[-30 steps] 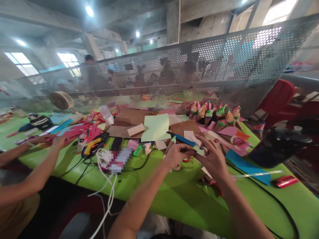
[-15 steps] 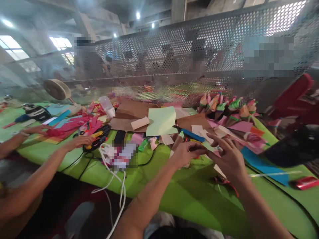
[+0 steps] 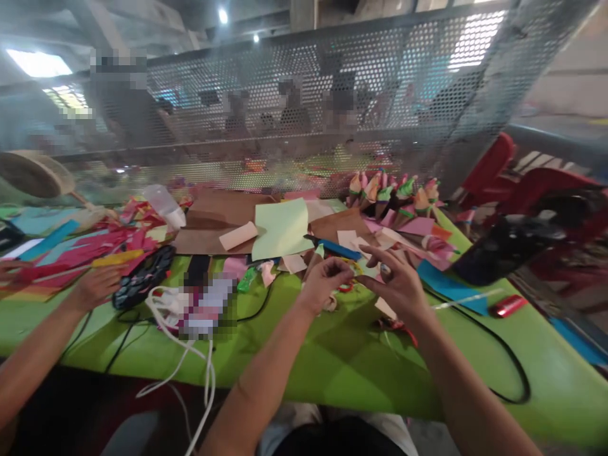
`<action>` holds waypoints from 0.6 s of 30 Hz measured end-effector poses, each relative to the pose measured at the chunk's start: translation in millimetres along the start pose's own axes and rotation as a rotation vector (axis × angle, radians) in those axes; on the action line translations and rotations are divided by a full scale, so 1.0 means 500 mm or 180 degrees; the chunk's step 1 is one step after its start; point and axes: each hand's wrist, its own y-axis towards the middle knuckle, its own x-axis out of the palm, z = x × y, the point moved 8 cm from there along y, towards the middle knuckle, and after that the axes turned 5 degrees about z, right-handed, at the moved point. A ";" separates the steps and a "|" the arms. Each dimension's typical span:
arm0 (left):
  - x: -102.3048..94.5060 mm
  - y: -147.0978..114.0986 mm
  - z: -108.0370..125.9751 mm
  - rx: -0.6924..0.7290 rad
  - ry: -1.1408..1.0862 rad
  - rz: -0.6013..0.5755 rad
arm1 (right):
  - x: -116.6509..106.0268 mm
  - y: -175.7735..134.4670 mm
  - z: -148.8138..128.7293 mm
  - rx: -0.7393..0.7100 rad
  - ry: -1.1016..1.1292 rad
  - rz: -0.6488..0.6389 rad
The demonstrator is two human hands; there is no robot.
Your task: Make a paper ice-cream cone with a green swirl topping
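My left hand (image 3: 327, 285) is over the green table, thumb and fingertips pinched together. A small yellowish bit shows by the fingertips, too small to name. Facing it from the right, my right hand (image 3: 396, 278) has its thumb and index finger apart, with no object clearly seen between them. Under and beside the hands are small paper scraps and a red-yellow loop (image 3: 346, 287). A paper cone with a green tip (image 3: 319, 252) lies just behind my left hand. Farther back, a blue-handled tool (image 3: 339, 249) rests near a pale green sheet (image 3: 281, 228).
On the left, a co-worker's hand (image 3: 99, 285) holds a long yellow tool (image 3: 117, 258) beside a black basket (image 3: 142, 277). A phone (image 3: 209, 307) and white cables lie nearer me. Paper cones (image 3: 394, 190) stand at the back right, by a dark bag (image 3: 503, 247). A perforated metal screen rises behind.
The view has turned right. My hands, which met at the fingertips, are now a little apart. The co-worker's hand has moved off the basket with the yellow tool.
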 end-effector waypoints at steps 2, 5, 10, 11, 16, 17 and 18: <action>-0.003 -0.006 0.019 0.0001 -0.0199 -0.0003 | -0.001 0.002 0.000 0.0143 0.0246 0.0022; 0.022 -0.037 0.067 0.0143 -0.0230 -0.0650 | -0.005 0.006 0.004 0.0369 0.0607 0.0063; 0.099 -0.127 0.090 0.0127 0.0554 -0.2776 | -0.008 0.009 0.004 0.0516 0.1070 0.0010; 0.085 -0.108 0.092 0.0221 0.0603 -0.2370 | -0.006 0.008 0.004 0.0552 0.1148 -0.0030; -0.017 -0.023 0.088 0.0526 0.0610 -0.0138 | 0.006 0.000 0.005 0.0674 0.1337 -0.0238; -0.019 -0.019 0.084 0.0579 0.0712 -0.0072 | 0.010 -0.002 0.002 0.0661 0.1336 -0.0301; -0.018 -0.018 0.082 0.0640 0.0840 -0.0076 | 0.013 -0.003 -0.001 0.0626 0.1336 -0.0368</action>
